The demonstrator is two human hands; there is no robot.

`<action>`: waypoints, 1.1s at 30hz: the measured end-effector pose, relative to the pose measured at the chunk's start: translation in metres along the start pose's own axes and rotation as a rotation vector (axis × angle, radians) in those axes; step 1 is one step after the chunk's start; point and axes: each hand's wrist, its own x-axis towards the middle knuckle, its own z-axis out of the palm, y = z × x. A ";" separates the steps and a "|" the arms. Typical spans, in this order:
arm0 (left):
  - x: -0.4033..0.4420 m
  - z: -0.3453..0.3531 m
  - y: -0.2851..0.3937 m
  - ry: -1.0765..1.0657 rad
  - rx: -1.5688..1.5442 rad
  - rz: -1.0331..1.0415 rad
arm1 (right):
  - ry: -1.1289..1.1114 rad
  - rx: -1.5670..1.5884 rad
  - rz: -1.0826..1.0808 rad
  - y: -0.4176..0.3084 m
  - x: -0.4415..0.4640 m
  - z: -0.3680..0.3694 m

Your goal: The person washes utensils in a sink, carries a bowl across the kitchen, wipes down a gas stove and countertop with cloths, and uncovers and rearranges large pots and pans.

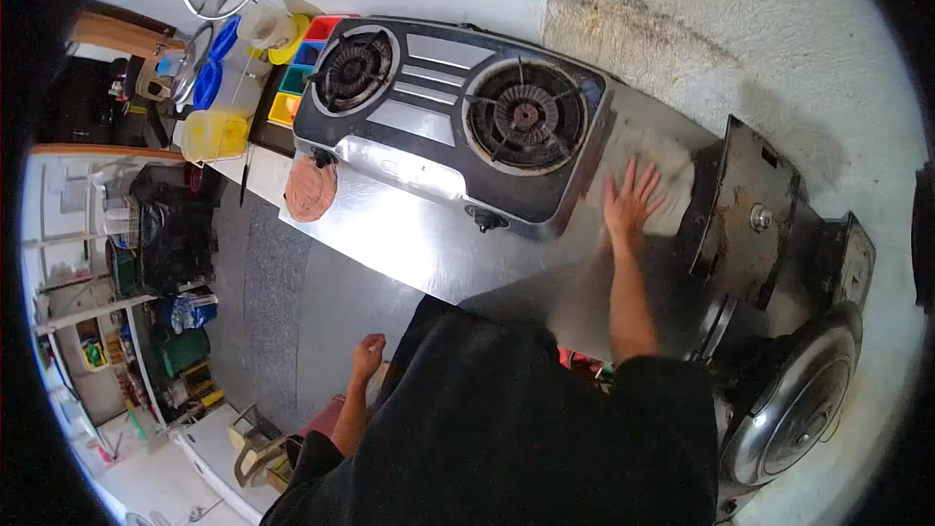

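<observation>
My right hand (631,203) lies flat with its fingers spread on a pale cloth (672,180), pressed to the steel counter (390,244). Left of that hand stands a black two-burner gas stove (526,197), its right burner (526,117) the nearer one. My left hand (368,356) hangs low beside my body, away from the counter, its fingers loosely curled and nothing visible in them. A round brown wooden piece (311,189) sits at the counter's left end by the stove's left knob.
A rusty metal box (755,219) stands right of the cloth, with a large lidded metal pot (799,419) nearer me. Coloured bins (292,81) and a yellow container (216,135) are beyond the stove's left side. A stained wall (672,29) runs behind.
</observation>
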 end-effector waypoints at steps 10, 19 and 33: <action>0.108 -0.052 0.054 0.131 0.045 0.315 | -0.126 0.231 -0.106 -0.058 -0.200 -0.077; 0.240 -0.141 0.100 0.306 -0.068 0.646 | -0.395 1.320 0.676 -0.057 -0.198 -0.062; 0.352 -0.188 0.097 0.398 0.074 0.897 | 0.395 0.993 -0.272 -0.325 0.160 -0.228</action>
